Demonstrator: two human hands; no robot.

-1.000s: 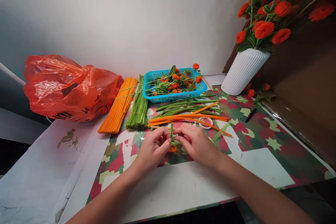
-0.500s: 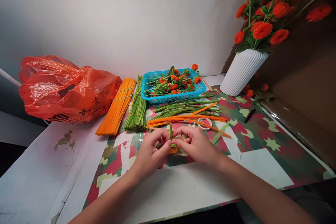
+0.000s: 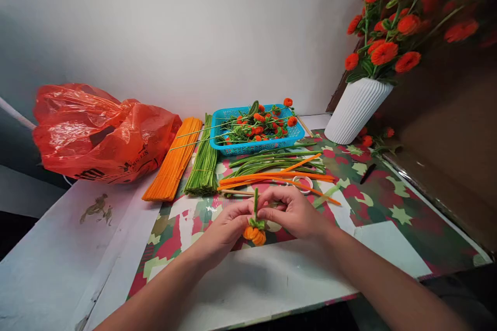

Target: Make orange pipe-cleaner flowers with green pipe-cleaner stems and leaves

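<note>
Both hands meet over the patterned mat (image 3: pixel 388 201) near the table's front. My left hand (image 3: pixel 227 227) and my right hand (image 3: pixel 293 212) pinch a small pipe-cleaner flower (image 3: pixel 255 231) between them: an orange fuzzy head hanging low, green leaves above it, a green stem sticking up between my fingertips. Both hands are closed on it. Loose green and orange pipe cleaners (image 3: pixel 277 168) lie just beyond my hands, with a small white tape ring (image 3: pixel 303 183) among them.
A blue basket (image 3: pixel 233 148) of finished orange flowers stands behind. Bundles of orange pipe cleaners (image 3: pixel 174 160) and green pipe cleaners (image 3: pixel 204 163) lie to its left, beside a red plastic bag (image 3: pixel 101 132). A white ribbed vase (image 3: pixel 355 108) of orange flowers stands at right, against a brown wall.
The flower has been turned and lifted a little, so its orange head now shows below my fingers. Both hands stayed in place, pinching it.
</note>
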